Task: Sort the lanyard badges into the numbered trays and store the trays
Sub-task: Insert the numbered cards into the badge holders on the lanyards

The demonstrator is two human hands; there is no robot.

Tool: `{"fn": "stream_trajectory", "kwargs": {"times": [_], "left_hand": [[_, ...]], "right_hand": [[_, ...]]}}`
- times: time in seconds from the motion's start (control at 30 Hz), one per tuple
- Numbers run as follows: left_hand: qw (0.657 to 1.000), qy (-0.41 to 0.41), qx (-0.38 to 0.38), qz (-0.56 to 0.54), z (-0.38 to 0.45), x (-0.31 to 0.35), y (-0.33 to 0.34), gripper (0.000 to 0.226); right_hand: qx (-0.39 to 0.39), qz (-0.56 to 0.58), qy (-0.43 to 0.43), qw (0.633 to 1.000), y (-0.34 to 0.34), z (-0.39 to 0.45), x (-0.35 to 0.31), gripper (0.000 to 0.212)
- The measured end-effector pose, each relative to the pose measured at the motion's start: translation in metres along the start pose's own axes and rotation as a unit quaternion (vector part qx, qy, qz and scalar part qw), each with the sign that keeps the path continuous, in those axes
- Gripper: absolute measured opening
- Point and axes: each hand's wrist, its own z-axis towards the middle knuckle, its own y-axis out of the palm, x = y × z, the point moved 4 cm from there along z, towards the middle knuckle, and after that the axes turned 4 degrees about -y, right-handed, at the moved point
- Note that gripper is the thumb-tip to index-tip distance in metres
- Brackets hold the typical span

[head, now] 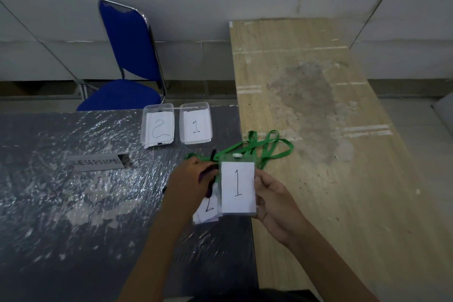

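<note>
A clear badge holder with a white card marked 1 (237, 187) is held upright above the grey table. My right hand (272, 206) grips its right edge; my left hand (193, 181) holds its left edge, fingers curled, with dark straps by them. Its green lanyard (266, 147) loops away onto the wooden table. Beneath lies a badge marked 2 (208, 211), partly hidden by my left hand. Two clear trays stand at the table's far edge: tray 2 (158, 125) on the left and tray 1 (195, 122) on the right, each with a numbered paper.
A grey plastic-covered table (73, 203) carries a nameplate sign (100, 162). A worn wooden table (318, 130) adjoins it on the right. A blue chair (130, 56) stands behind the trays against a white wall.
</note>
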Motion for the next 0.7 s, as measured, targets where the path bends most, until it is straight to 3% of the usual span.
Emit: {"fn": "stream_trajectory", "kwargs": {"times": [0.13, 0.37, 0.47, 0.6, 0.7], "left_hand": [[0.99, -0.082, 0.025, -0.108, -0.019, -0.011, -0.004, 0.023], [0.95, -0.153, -0.045, -0.269, -0.037, 0.013, 0.016, 0.007], [0.928, -0.176, -0.06, -0.323, -0.036, 0.015, 0.016, 0.017], [0.952, -0.141, -0.027, -0.27, -0.036, 0.023, 0.01, 0.014], [0.982, -0.076, 0.015, -0.17, -0.036, 0.034, 0.004, 0.015]], "right_hand": [[0.039, -0.017, -0.012, 0.999, -0.007, 0.007, -0.002, 0.029], [0.038, -0.018, -0.043, 0.998, -0.002, 0.011, -0.01, 0.025], [0.057, -0.03, -0.036, 0.997, -0.005, 0.018, -0.007, 0.025], [0.116, -0.145, -0.053, 0.981, -0.009, 0.021, -0.006, 0.032], [0.167, -0.301, -0.121, 0.931, -0.007, 0.013, -0.018, 0.041]]}}
